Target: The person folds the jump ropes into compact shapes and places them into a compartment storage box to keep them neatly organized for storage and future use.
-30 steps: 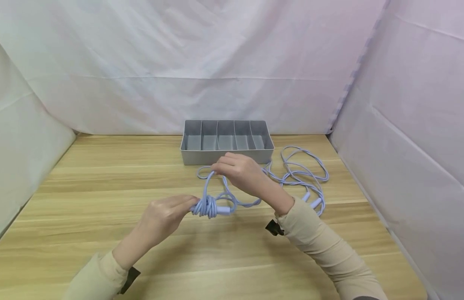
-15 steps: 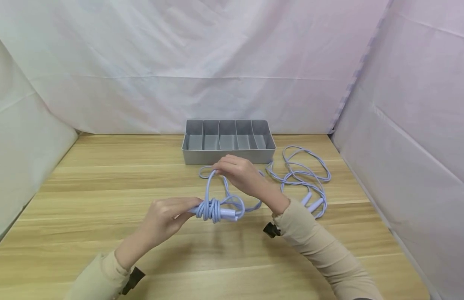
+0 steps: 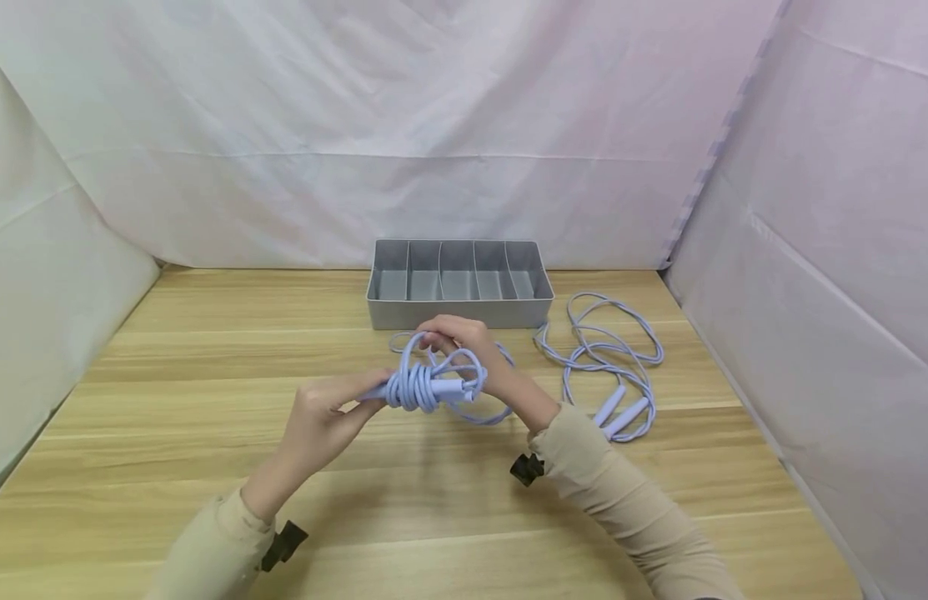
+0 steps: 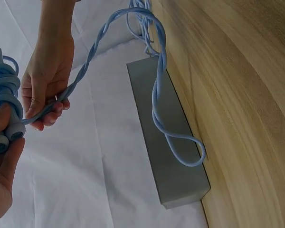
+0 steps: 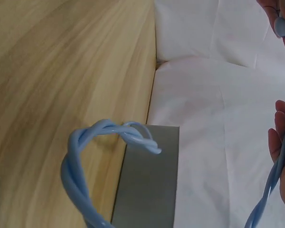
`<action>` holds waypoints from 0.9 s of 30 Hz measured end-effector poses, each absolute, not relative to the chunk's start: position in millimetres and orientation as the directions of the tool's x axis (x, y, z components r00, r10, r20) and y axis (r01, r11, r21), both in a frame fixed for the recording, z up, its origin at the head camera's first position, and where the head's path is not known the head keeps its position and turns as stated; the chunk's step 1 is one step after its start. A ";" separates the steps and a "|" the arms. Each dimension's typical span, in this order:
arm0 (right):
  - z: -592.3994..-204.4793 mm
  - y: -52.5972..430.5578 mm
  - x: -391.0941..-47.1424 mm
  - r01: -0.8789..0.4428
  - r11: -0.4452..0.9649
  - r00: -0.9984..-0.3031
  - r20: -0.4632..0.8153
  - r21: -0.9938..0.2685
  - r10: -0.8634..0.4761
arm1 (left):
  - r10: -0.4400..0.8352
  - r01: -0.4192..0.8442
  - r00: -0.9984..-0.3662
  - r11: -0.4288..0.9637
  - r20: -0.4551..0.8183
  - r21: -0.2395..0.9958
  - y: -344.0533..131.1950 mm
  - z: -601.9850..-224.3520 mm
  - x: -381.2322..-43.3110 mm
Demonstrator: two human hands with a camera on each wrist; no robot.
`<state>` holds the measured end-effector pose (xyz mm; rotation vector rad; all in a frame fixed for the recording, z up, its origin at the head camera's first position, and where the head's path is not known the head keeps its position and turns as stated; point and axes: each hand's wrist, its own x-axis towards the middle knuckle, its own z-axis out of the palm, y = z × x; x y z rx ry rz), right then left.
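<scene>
My left hand [image 3: 323, 421] pinches the two light blue handles [image 3: 450, 389] of a jump rope [image 3: 413, 389] at one end, held together over the table. Several turns of the cord wrap round the middle of the handles. Just beyond, my right hand [image 3: 479, 354] holds the twisted, doubled cord between thumb and fingers, close to the bundle in the left wrist view. From that hand the loose cord [image 4: 159, 90] arcs away and ends in a small loop. In the right wrist view the fingers [image 5: 281, 124] curl round the cord.
A grey box [image 3: 460, 315] with several compartments stands at the back of the wooden table [image 3: 231, 350], by the white cloth wall. Right of it lies a second blue jump rope [image 3: 615, 343], loosely tangled, its two handles [image 3: 627, 419] side by side.
Both hands have come closer together. The left hand has lifted the wrapped handles a little and turned them, while the right has drawn the cord in toward them. The second jump rope stays put.
</scene>
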<state>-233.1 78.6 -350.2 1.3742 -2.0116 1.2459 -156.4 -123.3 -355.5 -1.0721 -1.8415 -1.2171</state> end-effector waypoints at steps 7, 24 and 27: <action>-361.2 75.0 -230.1 -0.784 0.238 -0.606 0.625 -0.573 -0.492 | 0.193 0.832 -0.551 0.209 0.812 0.514 -124.7 -362.3 -161.9; -362.8 62.9 -217.4 -0.460 0.080 -0.845 0.408 -0.885 -0.346 | -0.049 0.550 -0.832 0.066 0.553 0.833 -117.6 -365.6 -168.8; -354.6 61.0 -209.3 -0.439 0.055 -0.849 0.394 -0.897 -0.352 | -0.084 0.531 -0.841 0.061 0.534 0.845 -116.9 -366.7 -170.2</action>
